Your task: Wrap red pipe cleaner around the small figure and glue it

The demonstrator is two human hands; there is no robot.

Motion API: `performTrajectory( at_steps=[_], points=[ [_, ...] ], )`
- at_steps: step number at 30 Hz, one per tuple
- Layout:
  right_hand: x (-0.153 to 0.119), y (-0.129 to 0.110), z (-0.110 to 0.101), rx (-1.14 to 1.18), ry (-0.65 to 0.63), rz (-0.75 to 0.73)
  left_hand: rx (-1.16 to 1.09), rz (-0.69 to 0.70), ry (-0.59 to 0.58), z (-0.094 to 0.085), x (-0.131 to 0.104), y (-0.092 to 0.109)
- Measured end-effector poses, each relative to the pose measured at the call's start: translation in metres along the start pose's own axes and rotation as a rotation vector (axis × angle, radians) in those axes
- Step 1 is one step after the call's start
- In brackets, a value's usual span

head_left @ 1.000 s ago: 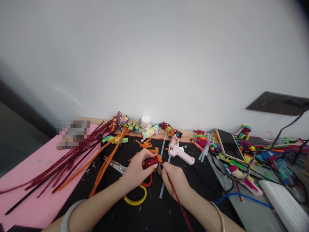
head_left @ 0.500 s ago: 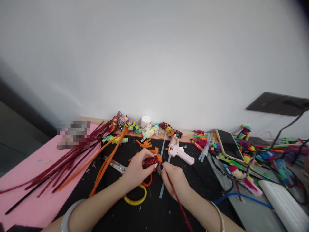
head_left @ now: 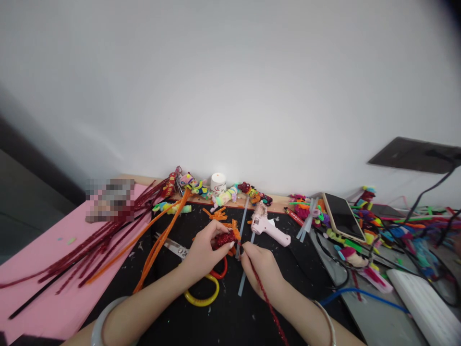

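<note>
Between the thumb and fingers of my left hand [head_left: 204,250] is a small red tinsel figure [head_left: 225,239] with an orange part at its right end. My right hand [head_left: 262,265] pinches a long red tinsel pipe cleaner [head_left: 268,305] close to the figure; its free length trails down toward me. Under my left hand lie scissors [head_left: 202,297] with yellow and red handles, blades pointing left. A pale pink glue gun [head_left: 272,230] rests just beyond my right hand. Short orange pipe cleaner pieces [head_left: 216,214] are scattered behind the figure.
Red tinsel stems [head_left: 108,235] lie across a pink sheet [head_left: 46,293] at left, beside long orange stems [head_left: 158,245]. A white cup [head_left: 218,183] stands by the wall. On the right are a phone [head_left: 344,216], a white power strip [head_left: 423,307], cables and colourful pipe cleaner pieces.
Almost nothing differs. My right fingers have shifted very slightly at the figure's right end; both hands keep their hold.
</note>
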State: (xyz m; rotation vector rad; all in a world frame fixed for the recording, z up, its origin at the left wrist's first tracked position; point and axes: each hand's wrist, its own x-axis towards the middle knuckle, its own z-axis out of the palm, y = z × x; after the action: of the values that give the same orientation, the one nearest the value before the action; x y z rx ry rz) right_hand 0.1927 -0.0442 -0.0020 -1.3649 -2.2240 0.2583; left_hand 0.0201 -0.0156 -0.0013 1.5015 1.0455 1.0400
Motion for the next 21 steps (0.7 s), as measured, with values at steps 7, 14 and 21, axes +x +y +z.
performTrajectory(
  at_steps=[7,14,21],
  points=[
    [-0.001,0.0014,0.0019,0.001,0.004,0.0,-0.001,0.004,-0.03,0.001,-0.0011,0.0016],
    [-0.0008,0.0016,0.003,-0.021,0.011,-0.008,0.005,0.005,-0.031,0.0005,-0.0005,0.0019],
    [0.0003,-0.0008,0.0001,-0.001,0.019,-0.008,0.012,0.02,-0.032,0.0006,-0.0006,0.0001]
  ],
)
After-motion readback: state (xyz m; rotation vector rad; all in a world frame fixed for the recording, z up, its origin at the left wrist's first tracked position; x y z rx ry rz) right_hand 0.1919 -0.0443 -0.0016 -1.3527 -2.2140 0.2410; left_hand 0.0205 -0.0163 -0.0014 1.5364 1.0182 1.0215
